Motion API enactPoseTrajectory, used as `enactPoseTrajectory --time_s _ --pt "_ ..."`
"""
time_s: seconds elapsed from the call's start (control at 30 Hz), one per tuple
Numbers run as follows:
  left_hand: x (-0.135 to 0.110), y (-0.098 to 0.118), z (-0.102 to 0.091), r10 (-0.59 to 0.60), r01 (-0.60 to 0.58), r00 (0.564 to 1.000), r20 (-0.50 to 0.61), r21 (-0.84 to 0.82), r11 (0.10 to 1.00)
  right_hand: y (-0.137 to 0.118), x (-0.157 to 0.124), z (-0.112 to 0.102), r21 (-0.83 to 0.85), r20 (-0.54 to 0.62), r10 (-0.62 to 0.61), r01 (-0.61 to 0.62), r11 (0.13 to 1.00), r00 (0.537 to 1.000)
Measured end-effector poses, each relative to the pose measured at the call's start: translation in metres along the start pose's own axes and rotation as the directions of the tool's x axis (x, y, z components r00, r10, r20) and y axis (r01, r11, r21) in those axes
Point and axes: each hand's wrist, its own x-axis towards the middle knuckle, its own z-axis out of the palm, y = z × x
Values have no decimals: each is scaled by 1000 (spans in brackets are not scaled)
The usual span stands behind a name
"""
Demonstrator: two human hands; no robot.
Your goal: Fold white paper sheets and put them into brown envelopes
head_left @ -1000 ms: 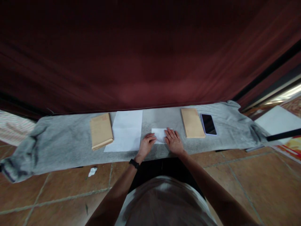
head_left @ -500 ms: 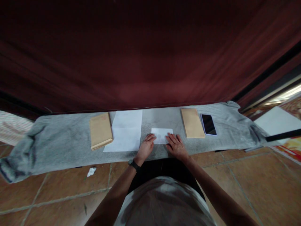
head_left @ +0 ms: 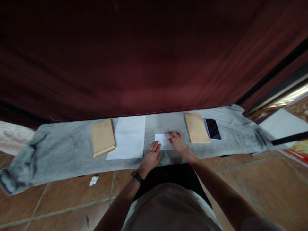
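Note:
A small folded white paper (head_left: 161, 141) lies on the grey cloth (head_left: 67, 147) in front of me. My right hand (head_left: 177, 142) rests flat on the paper's right part, fingers spread. My left hand (head_left: 152, 155) lies flat and open on the cloth just below the paper's left corner, its fingertips at the paper's edge. A black band sits on my left wrist. To the left lies a larger white sheet (head_left: 128, 137) with a fold line across it.
A stack of brown envelopes (head_left: 103, 138) lies left of the large sheet, another brown envelope stack (head_left: 196, 127) right of my hands, with a dark phone (head_left: 213, 129) beside it. A dark red curtain hangs behind. Tiled floor with a paper scrap (head_left: 93, 180) lies below.
My left hand has slid down and back off the folded paper and opened flat. My right hand has moved up onto the paper, covering its right part.

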Motion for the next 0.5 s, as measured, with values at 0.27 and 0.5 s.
enactPoseTrajectory --time_s 0.27,0.5 --pt "5 4 0 -140 97 985 -102 -349 932 1 17 -18 100 60 46 -51 994 997" --pt "27 10 -17 -456 146 854 -249 -728 669 -10 8 -68 237 -1 -66 65 969 998"
